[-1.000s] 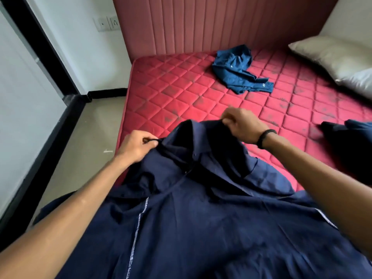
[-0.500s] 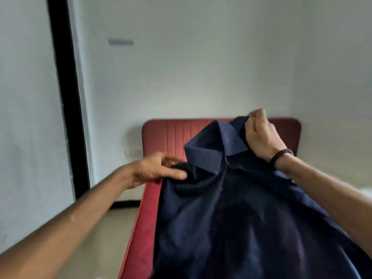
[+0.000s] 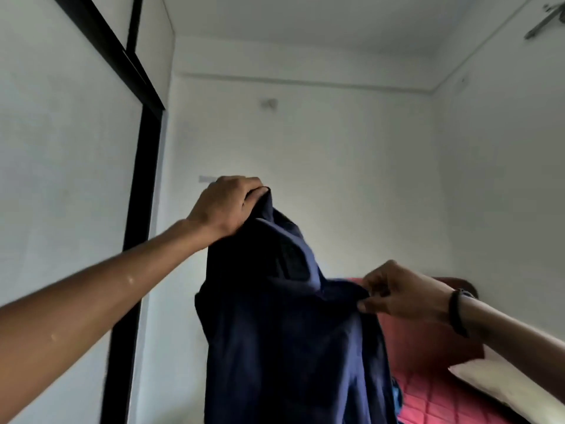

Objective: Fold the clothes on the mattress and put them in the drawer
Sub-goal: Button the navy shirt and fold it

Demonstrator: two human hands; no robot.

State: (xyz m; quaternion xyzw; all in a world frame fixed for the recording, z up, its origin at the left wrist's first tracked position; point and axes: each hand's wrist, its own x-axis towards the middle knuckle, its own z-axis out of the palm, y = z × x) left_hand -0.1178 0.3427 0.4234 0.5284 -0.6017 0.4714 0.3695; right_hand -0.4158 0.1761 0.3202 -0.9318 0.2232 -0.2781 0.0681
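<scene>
Two hands hold my dark shirt (image 3: 284, 347): left hand (image 3: 226, 206) grips it high, right hand (image 3: 400, 296) pinches it lower.

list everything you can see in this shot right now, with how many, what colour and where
dark navy collared shirt: one, navy, held up in the air at centre, hanging down
red quilted mattress: one, red, lower right behind the shirt
red padded headboard: one, red, right of the shirt
pale pillow: one, off-white, lower right on the mattress
black frame: one, black, on the left wall
black wristband: one, black, right wrist
left hand: one, grips the shirt's top, raised high
right hand: one, pinches the shirt lower, at right
</scene>
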